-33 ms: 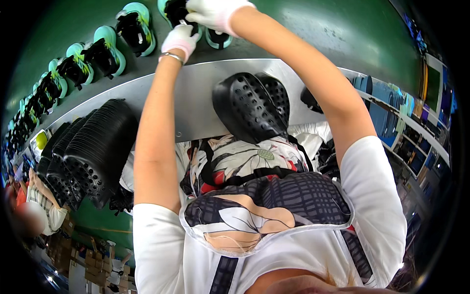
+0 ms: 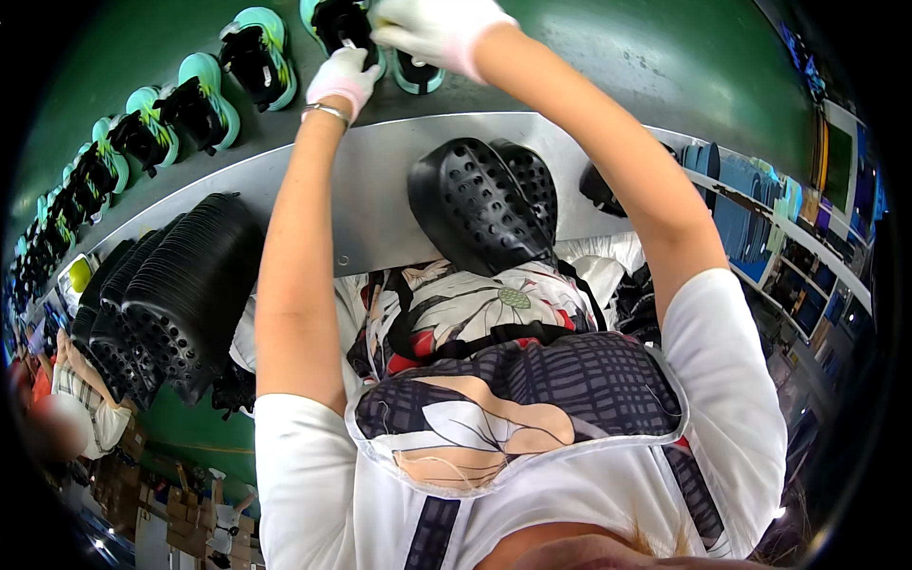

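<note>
A mint-green and black sneaker (image 2: 339,26) lies on the green surface at the top of the view. My left hand (image 2: 342,78), in a white glove, rests at its near end with the fingers closed on it. Just right of that sneaker is my gloved right hand (image 2: 442,33), fingers curled together; whatever they pinch is hidden, and the hand is slightly blurred. Beneath my right hand, another mint-and-black sneaker (image 2: 418,74) shows only in part. Two black perforated shoe-shaped inserts (image 2: 465,199) lie on the metal ledge between my forearms.
A row of similar sneakers (image 2: 258,59) curves away to the left. Stacked black perforated inserts (image 2: 190,285) stand left of my left forearm, by the metal ledge (image 2: 375,190). Blue flat pieces (image 2: 746,204) fill a rack at right. Another person (image 2: 90,399) is at far left.
My right hand has shifted a little to the right, away from the sneaker at my left hand. The sneakers and my left hand have moved slightly left.
</note>
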`<state>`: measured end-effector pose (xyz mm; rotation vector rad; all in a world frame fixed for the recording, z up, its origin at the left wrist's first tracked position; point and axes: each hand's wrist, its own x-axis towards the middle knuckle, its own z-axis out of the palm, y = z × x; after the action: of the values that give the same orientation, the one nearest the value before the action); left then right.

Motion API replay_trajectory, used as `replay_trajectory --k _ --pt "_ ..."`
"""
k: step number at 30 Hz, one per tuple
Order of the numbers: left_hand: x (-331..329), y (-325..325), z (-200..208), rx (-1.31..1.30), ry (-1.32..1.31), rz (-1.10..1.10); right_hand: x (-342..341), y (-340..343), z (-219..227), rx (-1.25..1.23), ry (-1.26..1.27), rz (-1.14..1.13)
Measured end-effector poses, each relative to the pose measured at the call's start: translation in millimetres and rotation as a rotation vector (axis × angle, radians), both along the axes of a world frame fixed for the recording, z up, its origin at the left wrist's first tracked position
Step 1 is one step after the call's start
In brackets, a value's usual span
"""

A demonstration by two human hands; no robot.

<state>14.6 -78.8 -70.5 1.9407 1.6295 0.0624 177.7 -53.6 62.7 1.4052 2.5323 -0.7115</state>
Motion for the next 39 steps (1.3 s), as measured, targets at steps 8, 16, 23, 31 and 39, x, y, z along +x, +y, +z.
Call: replay_trajectory --k 8,16,23,31,39 --pt "-35.8 -4.7 34.1 0.118 -0.400 0.524 139.5 -163.0 59.5 -0.059 0.203 -0.300" --pt "-42.2 50.5 12.3 -0.119 0.144 0.395 141.8 -229.7 62.3 -0.018 0.279 -0.269" --pt "-45.3 70.9 -10.5 -0.081 0.428 0.190 131.3 -236.6 55.7 0.020 0.271 -0.356" --pt "-53.0 52.5 7.3 -0.089 0.247 0.334 123.8 -245.1 46.9 0.081 0.302 -0.446" --pt "-52.1 -12.8 40.9 0.323 -0.004 0.360 123.1 -231.5 42.0 0.134 0.344 -0.305"
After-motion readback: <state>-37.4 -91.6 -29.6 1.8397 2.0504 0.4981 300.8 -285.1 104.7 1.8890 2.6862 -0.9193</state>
